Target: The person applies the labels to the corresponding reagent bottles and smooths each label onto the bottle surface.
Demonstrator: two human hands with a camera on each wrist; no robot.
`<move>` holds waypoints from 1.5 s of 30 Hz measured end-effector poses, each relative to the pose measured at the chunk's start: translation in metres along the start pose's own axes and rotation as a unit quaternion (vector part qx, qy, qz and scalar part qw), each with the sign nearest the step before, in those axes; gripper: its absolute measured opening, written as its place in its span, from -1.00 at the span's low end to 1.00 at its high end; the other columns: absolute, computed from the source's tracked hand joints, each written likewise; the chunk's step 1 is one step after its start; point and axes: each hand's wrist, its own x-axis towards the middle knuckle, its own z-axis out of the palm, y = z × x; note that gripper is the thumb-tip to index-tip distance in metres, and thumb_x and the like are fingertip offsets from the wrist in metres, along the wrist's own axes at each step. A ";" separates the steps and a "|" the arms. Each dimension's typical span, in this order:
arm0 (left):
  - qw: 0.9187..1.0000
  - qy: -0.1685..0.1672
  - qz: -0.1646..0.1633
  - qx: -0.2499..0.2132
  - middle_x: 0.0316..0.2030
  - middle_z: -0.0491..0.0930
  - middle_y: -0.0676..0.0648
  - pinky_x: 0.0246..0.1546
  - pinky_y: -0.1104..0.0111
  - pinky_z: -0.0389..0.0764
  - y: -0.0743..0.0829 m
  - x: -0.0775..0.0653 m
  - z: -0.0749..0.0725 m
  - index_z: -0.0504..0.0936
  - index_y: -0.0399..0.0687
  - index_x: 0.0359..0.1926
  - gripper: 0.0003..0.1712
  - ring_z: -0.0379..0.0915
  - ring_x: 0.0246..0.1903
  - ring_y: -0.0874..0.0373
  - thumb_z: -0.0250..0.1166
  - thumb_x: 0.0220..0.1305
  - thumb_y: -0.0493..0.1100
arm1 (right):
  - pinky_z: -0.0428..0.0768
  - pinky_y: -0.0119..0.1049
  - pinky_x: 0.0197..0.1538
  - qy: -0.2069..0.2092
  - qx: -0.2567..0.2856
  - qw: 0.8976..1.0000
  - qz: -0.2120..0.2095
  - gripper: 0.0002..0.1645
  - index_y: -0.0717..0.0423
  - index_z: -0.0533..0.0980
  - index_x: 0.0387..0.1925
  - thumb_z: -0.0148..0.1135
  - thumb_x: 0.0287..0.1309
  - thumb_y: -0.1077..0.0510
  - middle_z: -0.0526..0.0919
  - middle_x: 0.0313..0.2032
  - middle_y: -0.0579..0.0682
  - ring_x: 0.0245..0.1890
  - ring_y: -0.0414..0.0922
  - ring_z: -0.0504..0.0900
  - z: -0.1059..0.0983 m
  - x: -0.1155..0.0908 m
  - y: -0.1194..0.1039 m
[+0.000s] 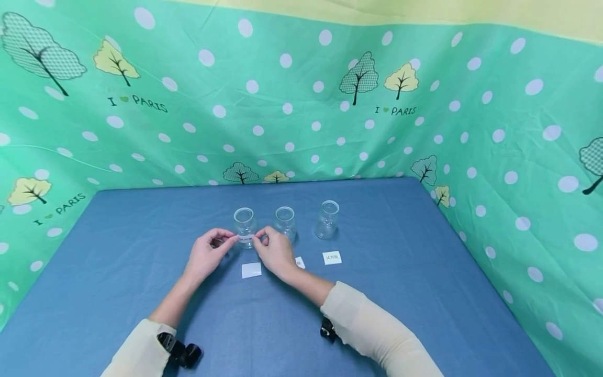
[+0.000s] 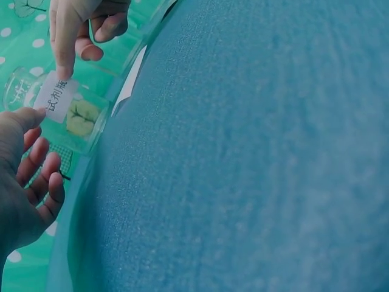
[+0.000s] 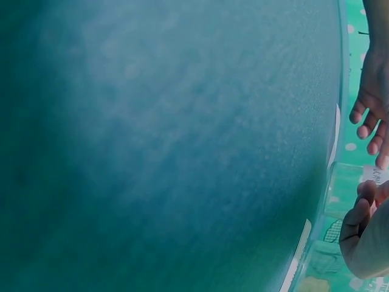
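Observation:
A clear glass jar [image 1: 244, 224] stands upright at the left of a row of three. Across its front lies a white printed label [image 2: 56, 97]. My left hand [image 1: 207, 254] pinches the label's left edge between thumb and index finger, and my right hand [image 1: 275, 255] pinches its right edge. In the left wrist view both thumbs sit at opposite ends of the label, flush over the glass. A blank white paper piece [image 1: 251, 270] lies on the table just before this jar. The right wrist view catches the hands and jar only at its right edge.
Two more clear jars stand to the right, a middle jar [image 1: 285, 215] partly behind my right hand and a far jar [image 1: 327, 222]. Before them lie a printed label [image 1: 332, 257] and another label [image 1: 300, 263], half hidden by my wrist. A patterned green curtain [image 1: 301, 136] borders the blue table [image 1: 400, 303].

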 end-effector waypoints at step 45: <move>0.998 -0.034 0.038 -0.025 0.14 0.49 -0.19 -0.03 0.07 0.53 -0.003 0.001 0.002 0.41 -0.07 0.22 -0.46 0.53 0.02 -0.09 0.23 0.25 -0.03 | 0.32 -0.48 -0.57 0.003 0.001 0.999 0.036 -0.64 0.02 0.54 -0.05 0.20 0.18 -0.05 0.52 -0.64 -0.14 -0.67 -0.34 0.37 0.002 0.000 0.001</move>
